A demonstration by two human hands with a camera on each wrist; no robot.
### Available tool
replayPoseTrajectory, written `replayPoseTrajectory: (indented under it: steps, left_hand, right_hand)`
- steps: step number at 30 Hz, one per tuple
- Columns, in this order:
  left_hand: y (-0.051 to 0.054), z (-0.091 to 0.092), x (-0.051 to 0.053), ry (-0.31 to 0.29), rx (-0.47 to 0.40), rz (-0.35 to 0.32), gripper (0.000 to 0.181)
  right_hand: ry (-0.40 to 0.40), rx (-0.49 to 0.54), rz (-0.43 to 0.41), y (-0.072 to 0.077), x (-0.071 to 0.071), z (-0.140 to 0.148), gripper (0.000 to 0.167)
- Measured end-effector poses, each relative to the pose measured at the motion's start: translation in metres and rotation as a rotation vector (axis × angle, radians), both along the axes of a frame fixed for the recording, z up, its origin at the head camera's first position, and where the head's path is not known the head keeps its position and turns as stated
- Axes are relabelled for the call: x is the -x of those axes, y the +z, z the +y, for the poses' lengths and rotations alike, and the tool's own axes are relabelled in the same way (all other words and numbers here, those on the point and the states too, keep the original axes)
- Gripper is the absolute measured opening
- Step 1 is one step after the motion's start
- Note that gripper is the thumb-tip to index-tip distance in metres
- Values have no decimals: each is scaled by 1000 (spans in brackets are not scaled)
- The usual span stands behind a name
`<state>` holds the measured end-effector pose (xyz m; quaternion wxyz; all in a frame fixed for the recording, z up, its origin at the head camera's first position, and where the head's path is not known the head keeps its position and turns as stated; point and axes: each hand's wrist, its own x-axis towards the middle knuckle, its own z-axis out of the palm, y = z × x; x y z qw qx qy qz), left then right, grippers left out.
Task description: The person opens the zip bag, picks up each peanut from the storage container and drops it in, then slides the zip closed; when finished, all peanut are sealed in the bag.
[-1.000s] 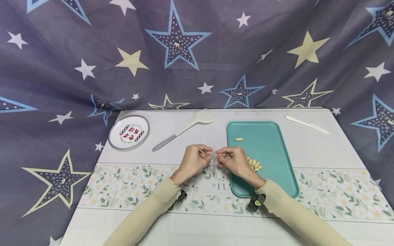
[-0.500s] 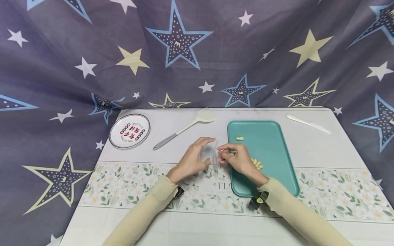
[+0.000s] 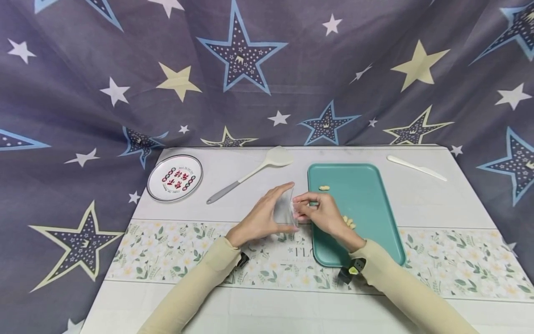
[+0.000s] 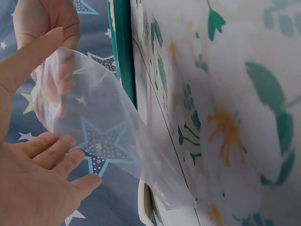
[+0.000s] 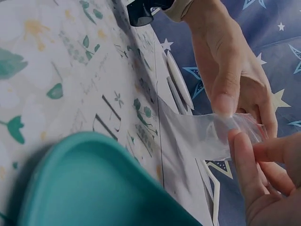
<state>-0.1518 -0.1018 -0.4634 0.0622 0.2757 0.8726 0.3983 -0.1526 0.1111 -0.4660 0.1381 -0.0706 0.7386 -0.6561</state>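
Right wrist view: right-hand fingers pinch a filmy, transparent bag.

Hands at clear bag; peanuts on tray.

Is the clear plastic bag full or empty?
Empty, it seems: in the left wrist view, the bag is see-through, the starry cloth shows through it, and nothing appears inside.
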Motion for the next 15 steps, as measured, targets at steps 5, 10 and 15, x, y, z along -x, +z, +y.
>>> replayPoseTrajectory:
  steps: [5, 10, 15]
  left_hand:
    - [0, 1, 1, -12, -26, 29, 113]
    - [-1, 2, 2, -26, -11, 57, 114]
    - [-1, 2, 2, -31, -11, 57, 114]
  right_hand:
    - [20, 18, 2, 2, 1, 3, 24]
    - [39, 26, 12, 4, 1, 4, 24]
    - [49, 28, 17, 5, 1, 4, 25]
